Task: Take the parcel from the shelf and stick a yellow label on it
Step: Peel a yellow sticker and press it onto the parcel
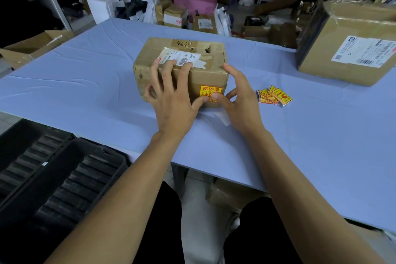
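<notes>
A worn brown cardboard parcel point(205, 58) stands on the pale blue table point(85, 83), with a white shipping label on top. A yellow label point(211, 90) with red print sits on its near face. My left hand point(171, 96) lies spread over the parcel's top and front, thumb pressing the yellow label's lower edge. My right hand point(237, 96) is at the parcel's right corner, thumb on the same label, fingers apart. A small white backing paper point(222, 117) lies under my right hand on the table.
A pile of spare yellow labels point(274, 96) lies just right of the parcel. A large taped box point(351, 45) stands at the far right. Black plastic crates point(53, 169) sit at lower left. More boxes and a person in pink stand beyond the table.
</notes>
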{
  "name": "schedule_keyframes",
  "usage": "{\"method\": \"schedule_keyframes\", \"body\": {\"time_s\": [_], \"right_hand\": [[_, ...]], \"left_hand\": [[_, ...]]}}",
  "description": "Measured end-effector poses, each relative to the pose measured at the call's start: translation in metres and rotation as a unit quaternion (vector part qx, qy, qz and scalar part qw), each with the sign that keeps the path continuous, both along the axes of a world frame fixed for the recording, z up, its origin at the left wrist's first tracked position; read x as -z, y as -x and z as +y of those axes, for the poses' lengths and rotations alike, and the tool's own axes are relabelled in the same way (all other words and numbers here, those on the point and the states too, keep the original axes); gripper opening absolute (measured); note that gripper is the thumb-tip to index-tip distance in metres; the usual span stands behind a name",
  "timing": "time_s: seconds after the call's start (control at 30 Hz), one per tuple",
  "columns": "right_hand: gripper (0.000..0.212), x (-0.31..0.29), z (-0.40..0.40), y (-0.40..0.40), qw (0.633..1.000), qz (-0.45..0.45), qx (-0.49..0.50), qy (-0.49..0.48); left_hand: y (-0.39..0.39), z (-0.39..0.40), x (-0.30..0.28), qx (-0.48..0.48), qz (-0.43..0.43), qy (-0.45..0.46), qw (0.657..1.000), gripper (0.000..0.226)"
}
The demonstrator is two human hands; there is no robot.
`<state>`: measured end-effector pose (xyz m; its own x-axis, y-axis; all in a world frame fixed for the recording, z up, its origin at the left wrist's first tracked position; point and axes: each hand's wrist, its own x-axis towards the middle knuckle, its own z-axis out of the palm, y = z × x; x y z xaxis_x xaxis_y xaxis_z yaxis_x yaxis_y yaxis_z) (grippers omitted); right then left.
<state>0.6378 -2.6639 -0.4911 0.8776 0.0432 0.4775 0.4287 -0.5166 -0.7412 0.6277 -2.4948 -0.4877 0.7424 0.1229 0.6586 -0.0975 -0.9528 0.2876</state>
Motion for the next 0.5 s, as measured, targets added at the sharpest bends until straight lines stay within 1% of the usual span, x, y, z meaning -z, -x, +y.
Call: {"method": "schedule_keyframes", "body": {"time_s": [0.07, 0.13, 0.2, 0.27, 0.37, 0.4, 0.43, 0.5], "right_hand": [[0.07, 0.0009, -0.0001, -0.0011, 1.0, 0.0, 0.003, 0.002], [0.078, 0.0019, -0.0008, -0.0018, 1.0, 0.009, 0.008, 0.012], [0.081, 0.0018, -0.0005, -0.0015, 1.0, 0.014, 0.008, 0.014], [0.074, 0.0007, -0.0003, -0.0005, 1.0, 0.009, 0.005, 0.007], [0.058, 0.0002, -0.001, 0.0007, 1.0, -0.002, 0.007, -0.005], [0.057, 0.0003, -0.0009, 0.0008, 1.0, -0.002, 0.007, -0.008], [0.058, 0.0005, -0.0009, 0.0009, 1.0, 0.0, 0.006, -0.008], [0.068, 0.0004, -0.0006, 0.0001, 1.0, 0.01, 0.005, -0.003]], "left_hand": [[-0.0006, 0.0001, 0.0007, -0.001, 0.004, -0.007, 1.0, 0.082], [-0.0009, 0.0006, 0.0013, 0.001, 0.01, -0.008, 1.0, 0.088], [-0.001, 0.0009, 0.0011, 0.003, 0.009, -0.003, 1.0, 0.085], [-0.0012, 0.0006, 0.0013, 0.003, 0.003, 0.001, 1.0, 0.079], [-0.0024, 0.0008, 0.0027, 0.002, -0.001, -0.001, 1.0, 0.072], [-0.0028, 0.0011, 0.0031, 0.002, -0.004, -0.001, 1.0, 0.07], [-0.0031, 0.0015, 0.0034, 0.002, -0.007, -0.002, 1.0, 0.068], [-0.0031, 0.0023, 0.0029, 0.006, -0.004, 0.001, 1.0, 0.068]]}}
